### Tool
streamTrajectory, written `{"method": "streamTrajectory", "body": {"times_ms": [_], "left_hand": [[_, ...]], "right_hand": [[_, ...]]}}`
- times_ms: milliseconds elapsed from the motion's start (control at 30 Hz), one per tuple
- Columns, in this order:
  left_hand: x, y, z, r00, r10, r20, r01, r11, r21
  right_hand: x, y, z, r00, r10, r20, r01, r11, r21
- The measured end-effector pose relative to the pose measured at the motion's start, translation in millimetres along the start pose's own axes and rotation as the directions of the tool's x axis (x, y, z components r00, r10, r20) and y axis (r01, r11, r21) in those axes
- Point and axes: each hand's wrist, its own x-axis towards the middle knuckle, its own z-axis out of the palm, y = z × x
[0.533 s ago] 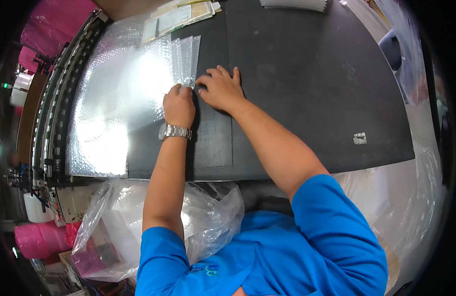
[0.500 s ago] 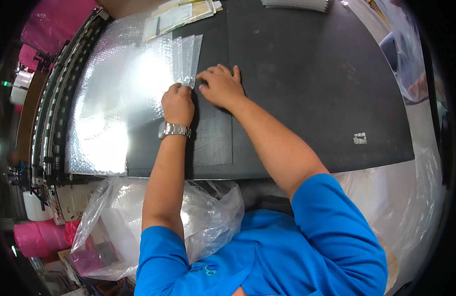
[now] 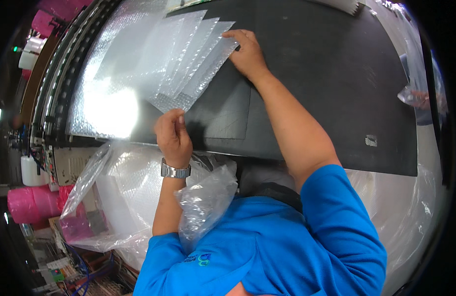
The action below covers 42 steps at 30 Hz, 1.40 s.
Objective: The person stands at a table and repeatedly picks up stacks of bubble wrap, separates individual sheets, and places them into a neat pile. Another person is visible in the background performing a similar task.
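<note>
Several clear bubble wrap sheets [image 3: 200, 59] lie fanned out over the left part of the black table. My left hand [image 3: 173, 135], with a metal watch on its wrist, pinches the near corner of the fanned sheets close to the table's front edge. At their far right corner, my right hand [image 3: 248, 52] grips the edge of the outermost sheet between thumb and fingers. More bubble wrap [image 3: 107, 93] spreads beneath and to the left, with a bright glare on it.
A roller machine [image 3: 60, 74] runs along the table's left side. Clear plastic bags [image 3: 124, 197] hang below the front edge of the black table [image 3: 326, 74]. Pink rolls [image 3: 33, 204] stand at the lower left. Another person's hand [image 3: 421, 98] shows at the far right.
The sheets are now fanned wider and tilted to the right. My left hand has come nearer to me with their corner, while my right hand has moved farther away and right.
</note>
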Motion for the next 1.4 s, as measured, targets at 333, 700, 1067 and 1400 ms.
{"method": "streamTrajectory", "body": {"times_ms": [333, 700, 1067, 1400], "left_hand": [[0.6, 7.6, 17.7, 0.937, -0.031, 0.349, -0.072, 0.957, 0.280], [14.5, -5.2, 21.2, 0.784, -0.359, 0.506, 0.620, 0.454, -0.640], [30.1, 9.2, 36.1, 0.702, -0.468, 0.537, 0.686, 0.241, -0.686], [32.5, 7.4, 46.9, 0.695, -0.563, 0.448, 0.635, 0.188, -0.749]], "right_hand": [[1.3, 4.7, -5.1, 0.985, -0.061, 0.164, 0.064, 0.998, -0.015], [3.0, 5.8, -1.5, 0.970, 0.014, 0.244, 0.002, 0.998, -0.065], [1.6, 1.0, -3.5, 0.960, 0.085, 0.267, -0.054, 0.991, -0.122], [-0.5, 6.0, -1.1, 0.947, 0.048, 0.318, -0.007, 0.992, -0.127]]}}
